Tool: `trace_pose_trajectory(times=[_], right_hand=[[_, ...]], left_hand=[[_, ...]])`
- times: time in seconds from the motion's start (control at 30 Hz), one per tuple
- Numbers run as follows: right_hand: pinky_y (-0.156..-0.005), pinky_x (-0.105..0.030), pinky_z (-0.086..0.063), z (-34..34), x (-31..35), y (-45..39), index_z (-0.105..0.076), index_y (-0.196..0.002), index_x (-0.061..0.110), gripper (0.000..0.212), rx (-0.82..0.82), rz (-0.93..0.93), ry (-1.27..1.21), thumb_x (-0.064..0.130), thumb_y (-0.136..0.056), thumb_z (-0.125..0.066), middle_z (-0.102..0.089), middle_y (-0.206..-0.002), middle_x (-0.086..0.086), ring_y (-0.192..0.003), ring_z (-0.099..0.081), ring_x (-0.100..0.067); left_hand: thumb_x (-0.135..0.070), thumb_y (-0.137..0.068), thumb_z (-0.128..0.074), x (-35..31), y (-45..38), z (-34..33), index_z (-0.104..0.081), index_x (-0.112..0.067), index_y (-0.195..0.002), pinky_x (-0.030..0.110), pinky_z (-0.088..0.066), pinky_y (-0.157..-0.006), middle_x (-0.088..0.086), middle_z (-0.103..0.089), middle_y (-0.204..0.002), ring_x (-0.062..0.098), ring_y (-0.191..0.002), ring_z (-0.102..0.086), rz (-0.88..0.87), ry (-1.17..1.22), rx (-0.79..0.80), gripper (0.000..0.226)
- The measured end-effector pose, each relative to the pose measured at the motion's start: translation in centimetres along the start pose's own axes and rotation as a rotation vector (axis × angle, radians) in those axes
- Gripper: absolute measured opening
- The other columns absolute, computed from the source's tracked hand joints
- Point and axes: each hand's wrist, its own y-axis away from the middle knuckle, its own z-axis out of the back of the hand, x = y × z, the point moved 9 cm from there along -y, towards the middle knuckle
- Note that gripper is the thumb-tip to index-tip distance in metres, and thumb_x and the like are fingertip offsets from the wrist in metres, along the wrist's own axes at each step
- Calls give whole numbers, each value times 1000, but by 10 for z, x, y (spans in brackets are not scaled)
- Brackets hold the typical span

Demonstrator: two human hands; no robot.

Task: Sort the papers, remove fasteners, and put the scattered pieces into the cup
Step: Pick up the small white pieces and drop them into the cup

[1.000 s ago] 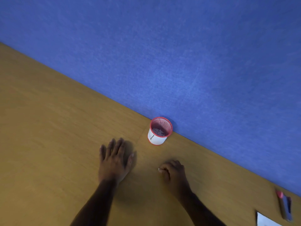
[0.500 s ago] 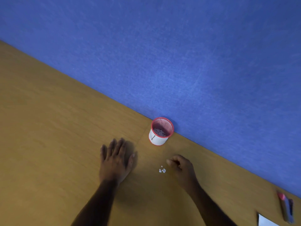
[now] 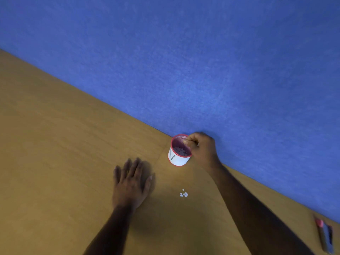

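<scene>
Cup: red mesh, with a white paper band round its lower wall bearing a dark mark; stands upright on the desk against the foot of the blue wall. Small pale pieces lie heaped inside at the bottom.

Right hand: held at the far right of the cup's rim, fingers curled, thumb and fingertips bunched together over the opening. Whether anything is pinched between them cannot be told; the fingertips are too small and blurred. The back of the hand lies in front of the wall, and the forearm runs down to the lower right edge of the view.

Left hand: palm down, flat on the desk, fingers straight and slightly spread, thumb out to the right; holds nothing. It lies near the cup, to its lower left, apart from it.

Scattered pieces: a small cluster of white bits on the bare desk, between the two forearms, nearer the viewer than the cup and well apart from either hand.

Desk: yellowish-brown wood grain, with a faint seam running toward the cup's base.

Pen-like objects: two, one with a pink end and one dark blue, lying side by side at the lower right corner of the desk, blurred.
</scene>
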Motion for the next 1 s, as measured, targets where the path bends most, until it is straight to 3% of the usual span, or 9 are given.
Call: trace_pose_trajectory(times=[0.2,0.43,0.57,0.73,0.87,1.0], right_hand=[[-77,-34,-59,-14,-14,-6,-78,-83,6,9,95,-97,57,10,-77,-83,-79,-85,-8,-80,-73,-21],[-87,-39,-60,-19,-11,-3,-79,-97,12,27,163,-60,138,-2,-75,-74,-80,-93,-3,-85,-75,-18],[-84,-40,-61,-15,-13,-1,-79,-94,13,22,104,-60,98,1,-76,-76,-80,-93,-4,-87,-74,-19],[-84,-44,-54,-7,-10,11,-77,-105,19,26,35,52,128,7,-85,-66,-75,-97,-11,-96,-63,-33],[-77,-38,-56,11,-6,31,-75,-113,14,26,-98,97,32,15,-90,-63,-76,-98,-9,-92,-66,-29],[-77,-35,-55,29,-1,65,-75,-107,10,22,-249,146,-31,14,-87,-66,-74,-96,3,-86,-67,-26]], left_hand=[[-58,-90,-37,0,0,0,-52,-16,-140,58,-24,-116,1,-52,-148,30,-141,-41,6,-2,3,67],[-58,-91,-37,-1,0,2,-52,-15,-140,58,-24,-116,1,-52,-148,30,-141,-41,0,-9,-5,67],[-59,-91,-35,0,0,0,-50,-16,-141,57,-23,-117,1,-50,-149,30,-142,-39,3,-20,13,67],[-58,-92,-37,-1,0,0,-50,-15,-142,57,-23,-117,1,-50,-149,30,-142,-39,4,-28,18,67],[-58,-91,-35,-1,1,2,-51,-15,-140,58,-24,-117,2,-52,-148,30,-141,-41,6,-11,4,67],[-58,-91,-35,-1,0,0,-51,-16,-141,58,-23,-117,1,-51,-148,30,-141,-41,7,-15,9,67]])
